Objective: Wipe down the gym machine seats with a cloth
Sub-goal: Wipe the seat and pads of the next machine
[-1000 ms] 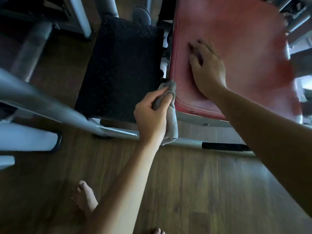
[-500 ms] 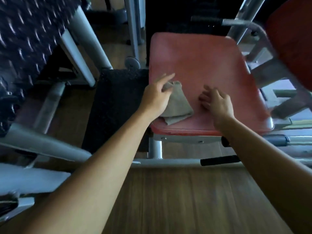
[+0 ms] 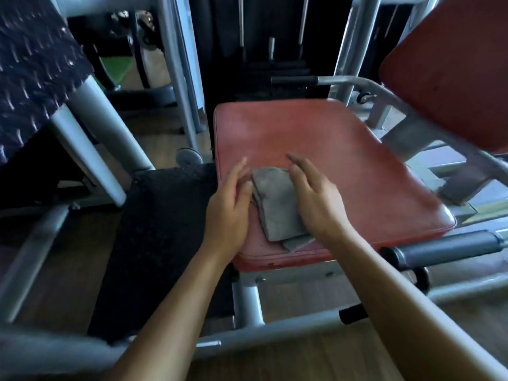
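Open-fingered, the left hand point(image 3: 231, 199) at 9 o'clock and right hand point(image 3: 316, 196) at 3 o'clock flank the folded cloth point(image 3: 277, 204) lying toward 7 o'clock on the red seat point(image 3: 343, 144), wiping seemingly barely begun.

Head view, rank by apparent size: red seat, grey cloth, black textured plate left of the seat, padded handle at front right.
1. red seat
2. black textured plate, partly hidden
3. grey cloth and padded handle: look alike, not ranked.
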Motion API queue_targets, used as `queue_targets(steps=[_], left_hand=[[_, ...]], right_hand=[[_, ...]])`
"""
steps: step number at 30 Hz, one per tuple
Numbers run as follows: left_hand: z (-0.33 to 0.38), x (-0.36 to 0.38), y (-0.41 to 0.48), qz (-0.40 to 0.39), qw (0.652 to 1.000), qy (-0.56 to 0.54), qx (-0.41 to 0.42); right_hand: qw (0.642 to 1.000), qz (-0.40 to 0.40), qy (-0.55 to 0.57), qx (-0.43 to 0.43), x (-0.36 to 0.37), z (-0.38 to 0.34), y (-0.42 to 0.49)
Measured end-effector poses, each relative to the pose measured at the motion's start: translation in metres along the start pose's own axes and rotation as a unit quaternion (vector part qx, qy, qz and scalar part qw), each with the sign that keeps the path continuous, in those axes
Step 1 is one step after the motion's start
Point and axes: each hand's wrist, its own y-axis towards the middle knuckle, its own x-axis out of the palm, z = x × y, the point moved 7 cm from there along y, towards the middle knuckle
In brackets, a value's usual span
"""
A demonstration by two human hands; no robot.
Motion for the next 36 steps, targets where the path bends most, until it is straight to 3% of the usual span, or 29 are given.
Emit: queue_targets(steps=[3,6,13,17,23,28,36], left_hand=[[-0.008,-0.010,-0.003,0.079,0.996,0.011,0.034],[-0.015,-0.008,-0.003,0.069,0.996,0.011,0.052],[0.000,-0.004,-0.005,0.039,0.977,0.159,0.135],[0.008,-0.004,-0.013,0.027,0.973,0.178,0.146],[0.010,-0.003,-0.013,-0.015,0.970,0.199,0.138],[0.000,-0.001,-0.010,-0.007,0.976,0.158,0.147],[-0.004,0.004,-0.006,-0.041,0.976,0.151,0.154]], right_hand=[[0.984,-0.025,-0.170,-0.051,0.008,0.005,-0.016],[0.962,0.003,-0.260,-0.080,0.005,0.008,-0.032],[0.949,-0.005,-0.277,-0.147,0.000,0.005,-0.046],[0.932,-0.050,-0.319,-0.167,0.004,0.003,-0.053],[0.921,-0.010,-0.348,-0.176,-0.001,-0.002,-0.070],[0.922,0.124,-0.258,-0.263,-0.016,0.015,-0.151],[0.944,0.238,-0.132,-0.188,-0.007,0.063,-0.197]])
